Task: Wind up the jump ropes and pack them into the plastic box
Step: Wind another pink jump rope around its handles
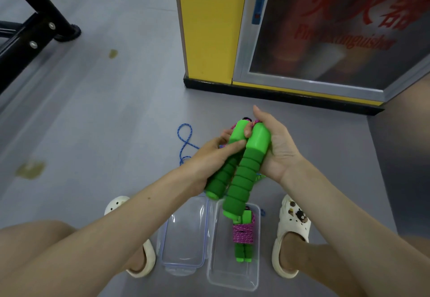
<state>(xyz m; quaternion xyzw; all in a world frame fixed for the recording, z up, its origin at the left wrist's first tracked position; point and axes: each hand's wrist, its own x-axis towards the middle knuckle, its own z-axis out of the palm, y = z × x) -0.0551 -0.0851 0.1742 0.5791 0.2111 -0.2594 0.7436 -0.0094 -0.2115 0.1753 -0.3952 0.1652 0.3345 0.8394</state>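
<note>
Left hand: the left hand [209, 154] reaches in from the near left with the forearm stretched out; its fingers are curled round the left green handle [223, 171]; the thumb lies across the smooth upper part
Right hand: the right hand [277, 148] comes from the near right with the wrist bent and the palm turned to the left; it is clamped on the smooth top of the right green handle [244, 175]; the thumb points to the far side
Handles: side by side and tilted; their near ends hang above the box; a little pink cord [252, 122] shows at their far ends
Box: the plastic box [232, 282] stands open on the grey floor [104, 110], near, between the two white sandals [290, 234]; a wound jump rope [243, 234] lies inside it
Lid: a clear lid [186, 238] lies just left of the box
Blue rope: a blue rope [186, 141] lies loose on the floor, far left of the hands; partly hidden behind the left hand
Far side: a yellow pillar [209, 24] beside a glass cabinet [325, 41]
</note>
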